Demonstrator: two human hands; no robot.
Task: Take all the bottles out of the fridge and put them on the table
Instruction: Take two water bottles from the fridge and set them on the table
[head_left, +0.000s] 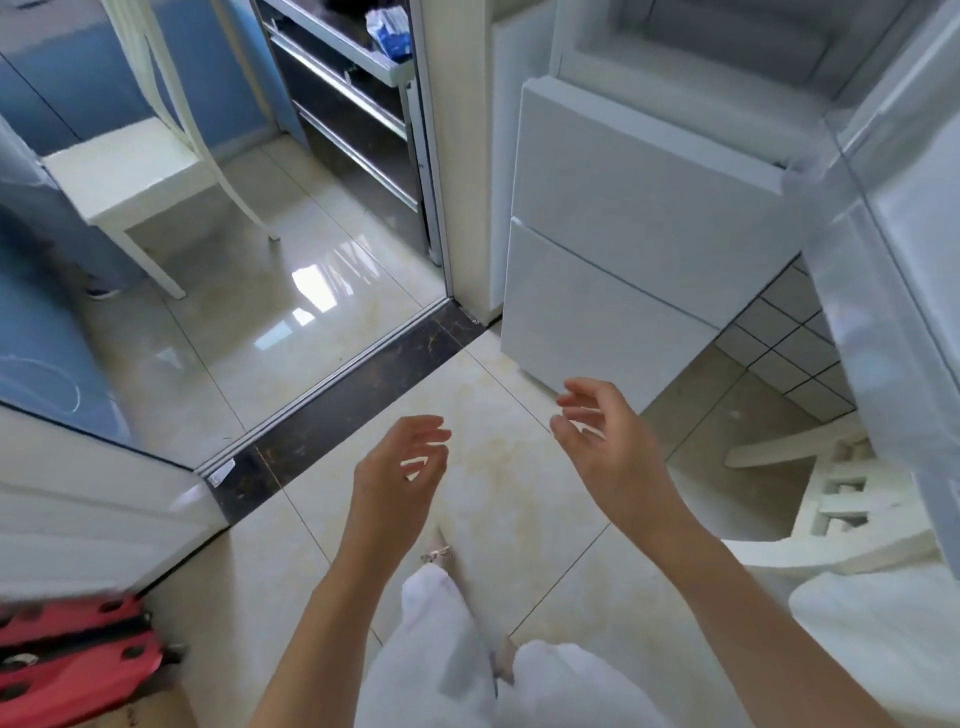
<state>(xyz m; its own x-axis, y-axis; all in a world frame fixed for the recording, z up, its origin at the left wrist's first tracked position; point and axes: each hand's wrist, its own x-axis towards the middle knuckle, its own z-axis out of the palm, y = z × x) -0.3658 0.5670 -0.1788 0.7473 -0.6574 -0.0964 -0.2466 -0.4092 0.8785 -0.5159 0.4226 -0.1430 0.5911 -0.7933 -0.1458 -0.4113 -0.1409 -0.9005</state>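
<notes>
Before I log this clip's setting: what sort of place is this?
Probably a home kitchen or dining area: a white fridge with its door open, white wooden chairs, and a glossy tiled floor.

No text, label, brand, number or sign can be read anywhere. The blue and white packet (390, 28) on the dark shelf unit (337, 78) carries print, but it is too blurred and small to make out. The white fridge (639, 208) fronts are plain, with no badge or lettering showing. The red object (72, 660) at the lower left shows only dark round holes, no writing. The blue surface (36, 364) at the left bears a thin white curved line, which forms no legible letter or figure.
</notes>
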